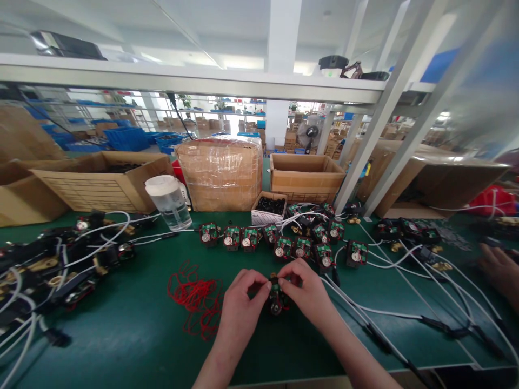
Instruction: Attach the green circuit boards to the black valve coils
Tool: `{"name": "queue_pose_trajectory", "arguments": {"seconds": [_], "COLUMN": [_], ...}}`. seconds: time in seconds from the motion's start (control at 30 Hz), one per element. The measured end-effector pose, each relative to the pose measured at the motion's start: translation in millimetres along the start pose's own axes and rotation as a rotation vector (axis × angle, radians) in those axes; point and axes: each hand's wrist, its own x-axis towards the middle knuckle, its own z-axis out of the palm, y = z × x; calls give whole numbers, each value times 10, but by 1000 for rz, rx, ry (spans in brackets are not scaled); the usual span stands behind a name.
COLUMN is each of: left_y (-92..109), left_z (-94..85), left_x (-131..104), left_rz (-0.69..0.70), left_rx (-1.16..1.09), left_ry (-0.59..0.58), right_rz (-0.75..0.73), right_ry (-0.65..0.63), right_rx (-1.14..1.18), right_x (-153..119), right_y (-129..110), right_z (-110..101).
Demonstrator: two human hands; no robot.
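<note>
Both my hands meet over one small black device with a green circuit board and a round silver part (276,307), low in the middle of the table. My left hand (244,302) pinches at its upper left edge, thumb against fingers. From the other side my right hand (304,289) pinches at the top right of the same device. Whatever tiny piece lies between the fingertips is hidden. Left of my left hand is a loose heap of thin red wires (194,297). Beyond my hands stand several similar devices (284,247) with white cables.
Black valve-like assemblies with cables (60,265) pile up at the left. A water jug (168,202), a small box of black parts (268,208) and cardboard boxes (221,173) line the back. Metal posts (377,119) rise at right, where another person's hand (500,267) shows.
</note>
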Motion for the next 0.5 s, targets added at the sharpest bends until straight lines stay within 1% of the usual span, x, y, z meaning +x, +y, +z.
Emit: {"name": "queue_pose_trajectory", "arguments": {"seconds": [0.27, 0.37, 0.5], "left_y": [-7, -1, -4], "left_z": [10, 4, 6], "left_x": [2, 1, 0], "left_rz": [0, -2, -3], "left_rx": [2, 8, 11], "left_ry": [2, 9, 6], "right_rz": [67, 97, 87], "right_ry": [-7, -48, -77], "right_rx": [117, 179, 189], "right_x": [8, -2, -12], "right_y": [50, 71, 102], "right_z": [-26, -56, -60]}}
